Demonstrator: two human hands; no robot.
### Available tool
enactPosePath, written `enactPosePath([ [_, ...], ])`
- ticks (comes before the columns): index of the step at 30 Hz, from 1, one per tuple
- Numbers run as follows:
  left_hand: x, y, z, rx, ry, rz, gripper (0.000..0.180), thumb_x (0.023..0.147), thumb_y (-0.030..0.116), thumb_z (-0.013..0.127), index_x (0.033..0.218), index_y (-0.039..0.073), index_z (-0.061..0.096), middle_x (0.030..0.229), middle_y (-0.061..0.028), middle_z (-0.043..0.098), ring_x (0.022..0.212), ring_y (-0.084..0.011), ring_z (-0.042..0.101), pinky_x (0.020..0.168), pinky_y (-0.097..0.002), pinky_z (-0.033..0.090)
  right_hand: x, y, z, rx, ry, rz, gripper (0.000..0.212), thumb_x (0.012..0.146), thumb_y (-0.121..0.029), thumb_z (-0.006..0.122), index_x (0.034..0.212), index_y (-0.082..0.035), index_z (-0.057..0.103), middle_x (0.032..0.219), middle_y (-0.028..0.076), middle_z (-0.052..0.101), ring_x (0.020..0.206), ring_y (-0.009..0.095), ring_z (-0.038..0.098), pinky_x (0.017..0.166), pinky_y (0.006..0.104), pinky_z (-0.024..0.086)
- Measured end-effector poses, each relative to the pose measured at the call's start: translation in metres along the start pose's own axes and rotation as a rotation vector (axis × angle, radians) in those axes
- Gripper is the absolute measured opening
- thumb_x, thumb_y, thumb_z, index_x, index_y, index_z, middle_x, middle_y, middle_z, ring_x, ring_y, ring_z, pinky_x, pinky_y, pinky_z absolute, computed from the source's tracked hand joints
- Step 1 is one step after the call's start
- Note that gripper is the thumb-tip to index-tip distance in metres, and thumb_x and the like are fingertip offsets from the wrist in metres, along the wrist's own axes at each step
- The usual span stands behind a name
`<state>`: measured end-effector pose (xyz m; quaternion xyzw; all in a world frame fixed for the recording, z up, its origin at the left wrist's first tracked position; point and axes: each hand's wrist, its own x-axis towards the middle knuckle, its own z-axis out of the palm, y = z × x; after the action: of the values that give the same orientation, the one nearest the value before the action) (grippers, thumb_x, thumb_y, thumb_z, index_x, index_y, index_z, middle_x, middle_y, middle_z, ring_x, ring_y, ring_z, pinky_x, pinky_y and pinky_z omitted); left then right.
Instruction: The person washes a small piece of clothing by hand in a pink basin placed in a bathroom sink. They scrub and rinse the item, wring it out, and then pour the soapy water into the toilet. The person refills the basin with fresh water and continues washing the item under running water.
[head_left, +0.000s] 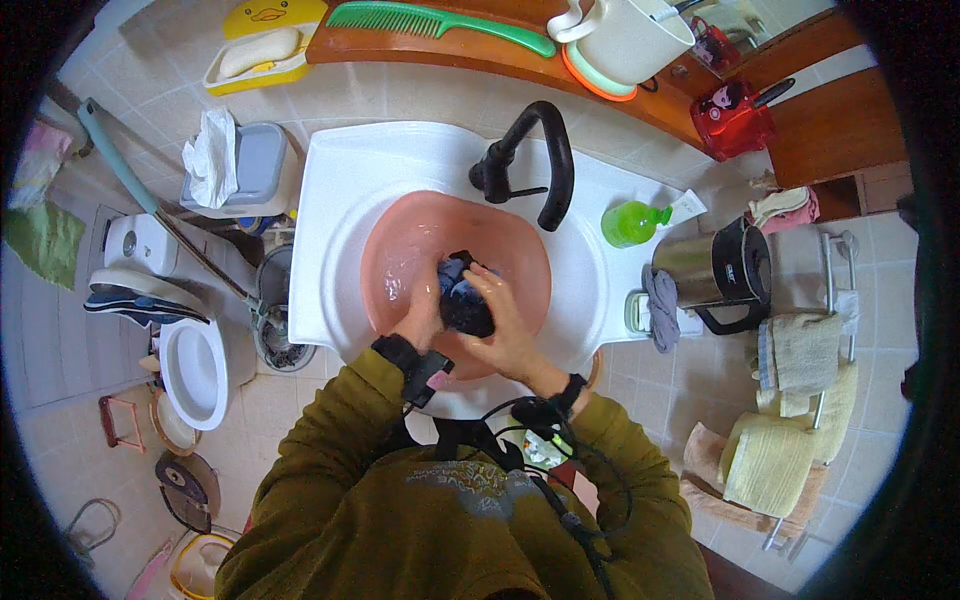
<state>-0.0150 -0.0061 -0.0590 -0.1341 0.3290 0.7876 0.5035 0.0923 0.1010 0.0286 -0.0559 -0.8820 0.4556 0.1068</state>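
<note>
A crumpled, wet-looking dark cloth (466, 312) with blue-grey patches is held between my two hands, over the pink basin (378, 245). My left hand (424, 305) is closed on the cloth's left side, with most of its fingers hidden. From the right, my right hand (505, 325) grips it, fingers curled over its upper edge and thumb below. Whether the cloth is one piece or several, I cannot tell. Clear water shows in the basin, which sits inside the white sink (325, 200).
A black faucet (562, 170) arches behind the basin. Right of it stand a green bottle (630, 226), a steel kettle (700, 265) and a grey cloth (661, 310). At left are a toilet (195, 375) and a bin (275, 280). A wooden shelf (450, 62) with a green comb (470, 28) runs above.
</note>
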Motion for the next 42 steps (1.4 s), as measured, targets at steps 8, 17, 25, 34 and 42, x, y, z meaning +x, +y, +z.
enactPosePath([
  [8,0.017,-0.020,-0.003,-0.200,0.040,-0.076,0.053,0.104,0.048,0.033,0.133,0.009,0.053,0.122,-0.0124,0.062,0.114,-0.0264,0.060,0.096,-0.0392,0.051,0.021,0.025,0.043,-0.013,0.216,0.092,0.030,0.094,-0.019,0.059,0.120,-0.005,0.066,0.132,0.023,0.056,0.123,0.039,0.053,0.104,0.0433,0.042],
  [17,-0.007,-0.022,0.015,0.594,0.313,0.212,0.036,0.098,0.036,0.051,0.113,0.006,0.064,0.096,-0.0044,0.061,0.082,-0.0140,0.058,0.068,-0.0303,0.047,0.042,0.102,0.022,-0.119,0.248,0.400,0.031,0.096,-0.027,0.055,0.094,0.001,0.070,0.092,0.023,0.068,0.088,0.040,0.064,0.080,0.0448,0.049],
  [25,-0.001,-0.004,-0.022,0.492,0.456,0.142,0.033,0.095,0.028,0.060,0.124,0.014,0.055,0.100,-0.0058,0.059,0.088,-0.0163,0.057,0.070,-0.0296,0.047,0.025,0.132,0.038,-0.662,-0.150,0.327,0.037,0.087,-0.035,0.067,0.109,-0.005,0.066,0.110,0.020,0.066,0.103,0.041,0.062,0.083,0.0533,0.050],
  [34,0.023,-0.008,-0.045,0.467,0.481,0.241,0.040,0.094,0.019,0.060,0.133,0.015,0.053,0.113,-0.0091,0.059,0.098,-0.0169,0.055,0.085,-0.0311,0.047,0.001,0.131,0.059,-0.762,-0.747,0.237,0.062,0.071,-0.030,0.080,0.125,-0.009,0.057,0.123,0.015,0.056,0.118,0.038,0.055,0.091,0.0564,0.050],
  [42,0.042,-0.016,-0.057,0.254,0.296,0.186,0.038,0.100,0.028,0.056,0.134,0.012,0.053,0.114,-0.0052,0.059,0.097,-0.0165,0.058,0.086,-0.0321,0.049,0.012,0.075,0.011,-0.070,-0.186,0.017,0.048,0.072,-0.010,0.067,0.118,0.000,0.057,0.123,0.013,0.056,0.109,0.033,0.059,0.100,0.0413,0.046],
])
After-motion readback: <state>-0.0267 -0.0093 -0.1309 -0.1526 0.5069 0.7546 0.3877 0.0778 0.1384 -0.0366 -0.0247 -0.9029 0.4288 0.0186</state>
